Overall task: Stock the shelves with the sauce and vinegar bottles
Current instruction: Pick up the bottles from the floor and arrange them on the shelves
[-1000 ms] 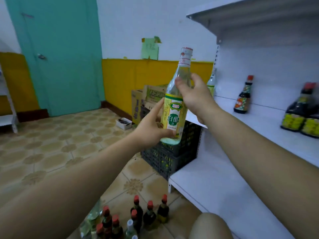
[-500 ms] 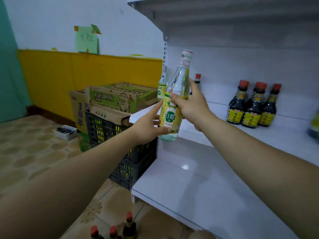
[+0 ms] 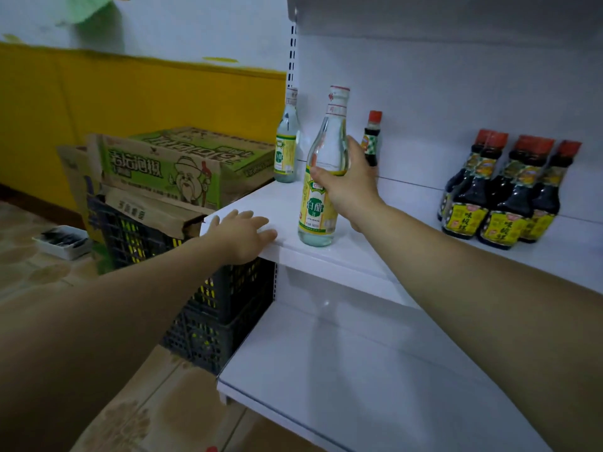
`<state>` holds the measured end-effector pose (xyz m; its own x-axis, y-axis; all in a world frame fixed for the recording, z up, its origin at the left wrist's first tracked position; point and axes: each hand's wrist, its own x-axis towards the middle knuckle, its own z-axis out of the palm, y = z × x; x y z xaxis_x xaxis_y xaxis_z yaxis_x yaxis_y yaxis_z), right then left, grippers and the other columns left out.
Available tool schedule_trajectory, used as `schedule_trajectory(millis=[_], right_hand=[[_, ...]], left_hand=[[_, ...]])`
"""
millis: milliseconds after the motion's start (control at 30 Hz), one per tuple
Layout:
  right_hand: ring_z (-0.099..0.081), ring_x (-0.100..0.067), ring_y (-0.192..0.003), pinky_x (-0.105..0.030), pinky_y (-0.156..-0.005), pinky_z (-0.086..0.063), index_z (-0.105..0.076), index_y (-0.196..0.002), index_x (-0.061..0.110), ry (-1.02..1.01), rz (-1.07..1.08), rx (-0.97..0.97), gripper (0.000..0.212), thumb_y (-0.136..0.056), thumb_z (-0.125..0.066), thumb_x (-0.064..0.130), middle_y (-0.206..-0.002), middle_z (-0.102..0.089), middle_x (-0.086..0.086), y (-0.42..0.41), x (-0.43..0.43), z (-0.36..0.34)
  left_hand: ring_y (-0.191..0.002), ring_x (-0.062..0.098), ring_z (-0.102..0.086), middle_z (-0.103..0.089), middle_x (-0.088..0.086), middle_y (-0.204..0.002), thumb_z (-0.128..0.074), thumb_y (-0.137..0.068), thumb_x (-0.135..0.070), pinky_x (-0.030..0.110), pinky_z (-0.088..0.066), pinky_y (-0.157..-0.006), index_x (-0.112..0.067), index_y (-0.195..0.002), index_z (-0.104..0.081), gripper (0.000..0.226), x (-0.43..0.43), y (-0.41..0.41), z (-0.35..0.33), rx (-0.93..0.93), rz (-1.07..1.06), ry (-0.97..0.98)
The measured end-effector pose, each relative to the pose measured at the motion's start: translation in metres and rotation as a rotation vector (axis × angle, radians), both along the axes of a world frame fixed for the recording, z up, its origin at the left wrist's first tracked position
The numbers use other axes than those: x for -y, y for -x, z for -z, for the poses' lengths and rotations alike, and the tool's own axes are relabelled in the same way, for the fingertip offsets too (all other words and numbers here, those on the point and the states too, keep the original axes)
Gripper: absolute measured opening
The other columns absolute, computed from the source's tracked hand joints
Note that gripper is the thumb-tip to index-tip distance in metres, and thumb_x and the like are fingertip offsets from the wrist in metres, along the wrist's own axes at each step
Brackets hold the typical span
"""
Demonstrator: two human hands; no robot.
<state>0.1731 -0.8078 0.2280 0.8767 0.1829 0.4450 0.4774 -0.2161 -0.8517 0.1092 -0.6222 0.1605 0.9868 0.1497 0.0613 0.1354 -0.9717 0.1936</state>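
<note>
White and smooth, the middle shelf (image 3: 408,256) is where the bottles go.

The step in hand looks like setting one bottle down. The right hand (image 3: 350,187) has its fingers curled round the vinegar bottle (image 3: 318,207), just above the yellow label. The bottle is upright, and its bottom seems to be on the middle shelf, close to the front edge. The left hand (image 3: 243,231) holds nothing. Its fingers are spread flat on the front corner of that shelf, near the bottle but apart from it.

Next, I think the bottle should slide back toward the other vinegar bottle (image 3: 286,148), which stands in the back left corner. The push should be slow and straight, because the bottle is tall and thin and could tip. Then the fingers can let go.

A small sauce bottle (image 3: 372,138) stands by the back wall, partly hidden by the right hand. A bunch of dark sauce bottles (image 3: 502,197) stands well apart to the right. The lower shelf (image 3: 359,370) sits below.

Beside the shelves, a green cardboard box (image 3: 182,164) sits on top of a black crate (image 3: 222,305). Yellow paint (image 3: 130,99) covers the low part of the wall, and the floor (image 3: 29,262) has brown tiles.
</note>
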Motion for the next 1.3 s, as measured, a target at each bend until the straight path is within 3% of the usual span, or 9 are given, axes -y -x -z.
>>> schedule_trajectory(millis=[133,300,433,700,867,1000,1133,1300], right_hand=[[-0.057,-0.012,-0.091,-0.029,-0.076,-0.047,-0.025,-0.144,0.027,0.03,0.097,0.0,0.08,-0.08,-0.073,0.036,-0.112,-0.051,0.012,-0.031,-0.012,0.007],[-0.054,-0.012,-0.1,-0.031,-0.085,-0.046,-0.005,-0.151,0.029,0.128,0.075,0.042,0.097,-0.082,-0.073,0.024,-0.131,-0.052,0.0,-0.063,-0.022,0.025],[-0.057,-0.024,-0.113,-0.044,-0.095,-0.049,0.0,-0.151,0.032,0.171,0.087,0.02,0.102,-0.081,-0.074,0.028,-0.133,-0.051,-0.007,-0.094,-0.036,0.023],[-0.058,-0.027,-0.111,-0.039,-0.09,-0.047,-0.006,-0.151,0.02,0.239,0.202,0.076,0.088,-0.088,-0.066,0.034,-0.13,-0.054,-0.009,-0.159,-0.072,0.034],[-0.059,-0.027,-0.107,-0.041,-0.09,-0.049,-0.007,-0.149,0.019,0.259,0.233,0.106,0.085,-0.088,-0.065,0.032,-0.125,-0.054,-0.01,-0.189,-0.088,0.035],[-0.058,-0.027,-0.109,-0.039,-0.089,-0.047,-0.005,-0.15,0.018,0.258,0.252,0.094,0.086,-0.089,-0.064,0.032,-0.127,-0.053,-0.01,-0.211,-0.094,0.037],[-0.056,-0.026,-0.112,-0.037,-0.087,-0.045,-0.003,-0.151,0.018,0.242,0.272,0.103,0.087,-0.09,-0.063,0.033,-0.128,-0.051,-0.009,-0.229,-0.096,0.039],[-0.055,-0.026,-0.115,-0.043,-0.094,-0.047,-0.003,-0.152,0.02,0.215,0.279,0.109,0.085,-0.091,-0.06,0.034,-0.133,-0.05,-0.008,-0.245,-0.102,0.044]], left_hand=[[-0.142,0.026,-0.016,-0.023,0.0,-0.155,-0.029,-0.09,-0.063,0.056,-0.005,-0.111,-0.033,-0.143,-0.032,0.061,-0.005,-0.037,0.002,-0.024,-0.058,0.016],[-0.145,0.026,-0.001,-0.004,-0.005,-0.159,-0.022,-0.085,-0.073,0.063,0.001,-0.108,-0.041,-0.146,-0.017,0.069,-0.01,-0.07,-0.001,-0.159,-0.035,-0.079],[-0.145,0.028,0.006,0.005,-0.005,-0.159,-0.016,-0.086,-0.072,0.07,0.002,-0.106,-0.043,-0.147,-0.005,0.068,-0.014,-0.08,0.005,-0.202,0.007,-0.14],[-0.145,0.025,0.002,0.0,-0.004,-0.159,-0.011,-0.085,-0.069,0.067,-0.002,-0.108,-0.044,-0.146,-0.011,0.066,-0.015,-0.074,0.012,-0.106,0.061,-0.163],[-0.145,0.026,0.002,0.0,-0.005,-0.159,0.004,-0.057,-0.071,0.067,-0.005,-0.108,-0.045,-0.145,-0.016,0.094,-0.013,-0.067,0.008,-0.143,0.101,-0.199],[-0.145,0.026,0.0,-0.001,-0.004,-0.159,-0.004,-0.075,-0.07,0.066,-0.006,-0.109,-0.045,-0.145,-0.013,0.075,-0.014,-0.068,0.011,-0.096,0.086,-0.195],[-0.145,0.025,0.0,-0.002,-0.005,-0.158,0.005,-0.06,-0.07,0.067,-0.006,-0.107,-0.045,-0.144,-0.017,0.09,-0.013,-0.068,0.011,-0.097,0.11,-0.209],[-0.144,0.025,-0.001,-0.002,-0.003,-0.158,0.001,-0.065,-0.069,0.067,-0.006,-0.107,-0.045,-0.144,-0.016,0.084,-0.015,-0.07,0.013,-0.083,0.097,-0.185]])
